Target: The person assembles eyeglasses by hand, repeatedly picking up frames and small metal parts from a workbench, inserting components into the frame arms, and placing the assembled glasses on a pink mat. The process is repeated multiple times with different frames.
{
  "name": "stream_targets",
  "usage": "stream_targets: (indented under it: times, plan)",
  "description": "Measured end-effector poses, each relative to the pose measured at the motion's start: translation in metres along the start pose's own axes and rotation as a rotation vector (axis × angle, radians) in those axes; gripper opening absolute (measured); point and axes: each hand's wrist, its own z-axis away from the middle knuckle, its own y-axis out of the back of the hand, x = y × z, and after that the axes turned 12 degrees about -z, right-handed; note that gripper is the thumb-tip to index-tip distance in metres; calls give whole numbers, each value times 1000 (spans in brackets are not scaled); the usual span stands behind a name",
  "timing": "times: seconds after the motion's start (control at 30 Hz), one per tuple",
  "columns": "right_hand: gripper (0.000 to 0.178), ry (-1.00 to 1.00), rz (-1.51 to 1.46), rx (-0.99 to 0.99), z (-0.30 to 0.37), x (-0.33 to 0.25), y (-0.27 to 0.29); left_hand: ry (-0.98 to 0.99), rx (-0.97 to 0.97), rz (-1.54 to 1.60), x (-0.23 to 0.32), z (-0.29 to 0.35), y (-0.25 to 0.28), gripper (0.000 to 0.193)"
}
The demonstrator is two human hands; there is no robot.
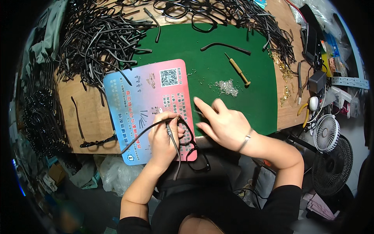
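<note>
My left hand [164, 137] is closed on a black eyeglass frame [191, 145] at its hinge corner. Dark temple arms stick out of the grip, one toward the lower left and another [174, 151] pointing down. The front's lenses hang over the table's near edge. Just right of it hovers my right hand [225, 124], thumb and forefinger spread apart, with no held thing clearly visible. Beneath the left hand lies a blue-and-pink printed mat [117, 99] with small loose screws and hinge parts. Past the right hand are a pile of tiny silvery screws [228, 88] and a brass screwdriver [238, 71].
A big heap of dark temple arms [101, 43] covers the far left. Black frame fronts [187, 11] lie at the back. One temple arm [226, 47] rests on the green mat [253, 105]. Pliers [299, 84], brass bits and a white fan [326, 133] are at right.
</note>
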Motion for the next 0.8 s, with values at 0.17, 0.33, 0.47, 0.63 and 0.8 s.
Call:
stream_targets:
  times: [0.17, 0.33, 0.47, 0.63, 0.8]
  plan:
    - [54, -31, 36, -36, 3, 1, -5, -167, 60, -149, 2, -4, -2, 7]
    - [39, -94, -263, -6, 17, 16, 12, -304, 23, -288, -7, -8, 5, 16]
    - [39, -16, -62, 13, 19, 15, 7, -296, -34, -287, -5, -7, 8, 12]
    - [47, 77, 161, 236, 20, 19, -14, -285, -39, -232, -3, -4, 7, 14]
    - [45, 87, 159, 231, 12, 16, -13, -250, -48, -224, -3, -3, 6, 14]
